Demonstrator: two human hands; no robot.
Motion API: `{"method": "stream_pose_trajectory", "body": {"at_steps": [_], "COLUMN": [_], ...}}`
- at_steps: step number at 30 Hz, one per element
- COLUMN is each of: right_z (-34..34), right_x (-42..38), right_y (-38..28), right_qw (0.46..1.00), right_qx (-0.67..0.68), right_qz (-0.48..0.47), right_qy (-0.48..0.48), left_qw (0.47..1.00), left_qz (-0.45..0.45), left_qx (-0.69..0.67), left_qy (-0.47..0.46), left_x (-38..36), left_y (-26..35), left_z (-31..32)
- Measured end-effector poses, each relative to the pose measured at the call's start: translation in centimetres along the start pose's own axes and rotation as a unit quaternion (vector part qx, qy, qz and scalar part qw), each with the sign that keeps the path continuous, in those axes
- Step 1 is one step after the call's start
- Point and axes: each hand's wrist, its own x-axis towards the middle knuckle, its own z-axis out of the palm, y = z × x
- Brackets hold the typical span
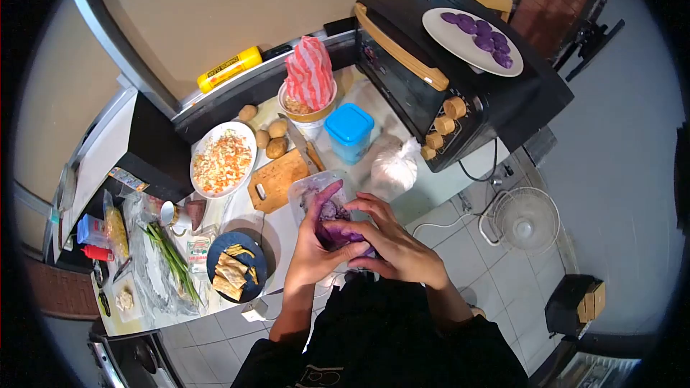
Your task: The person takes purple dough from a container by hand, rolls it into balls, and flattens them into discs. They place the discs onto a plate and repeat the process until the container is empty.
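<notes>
My left hand (314, 244) and my right hand (395, 244) are cupped around a lump of purple dough (332, 235), fingers curled in towards each other. Purple smears mark my fingers. Just behind the hands is a clear plastic container (296, 192) with more purple mash in it, partly hidden by my fingers. On top of the black toaster oven (402, 50) lies a cream oval plate (449, 42) that bears several flat purple patties (484, 42).
A wooden cutting board (277, 181) with a knife (296, 140), a blue-lidded tub (349, 124) and a bag of white powder (394, 167) surround the container. Leftwards are a bowl of shredded vegetables (224, 159), potatoes (276, 147), a dark plate (248, 244) of fried rolls and green stalks (172, 262).
</notes>
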Motion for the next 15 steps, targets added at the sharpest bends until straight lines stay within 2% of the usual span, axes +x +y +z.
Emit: {"method": "stream_pose_trajectory", "body": {"at_steps": [4, 7, 10, 15], "right_z": [-0.6, -0.7, -1.5, -4.2], "right_x": [-1.0, -1.6, -1.4, -1.4], "right_y": [-0.3, 0.4, 0.4, 1.0], "right_qw": [1.000, 1.000, 0.999, 0.999], "right_qx": [-0.009, -0.018, -0.033, -0.019], "right_qz": [0.005, 0.006, -0.005, -0.047], "right_qy": [-0.009, -0.008, -0.009, -0.009], "left_qw": [1.000, 0.999, 0.996, 0.993], "left_qz": [-0.015, 0.007, 0.018, -0.003], "left_qx": [-0.007, -0.003, 0.066, 0.087], "left_qy": [-0.011, -0.043, -0.065, -0.081], "left_x": [-0.2, 0.0, 0.5, 1.8], "left_y": [-0.2, -0.6, -0.3, 0.4], "left_z": [0.6, 1.1, 1.4, 2.5]}}
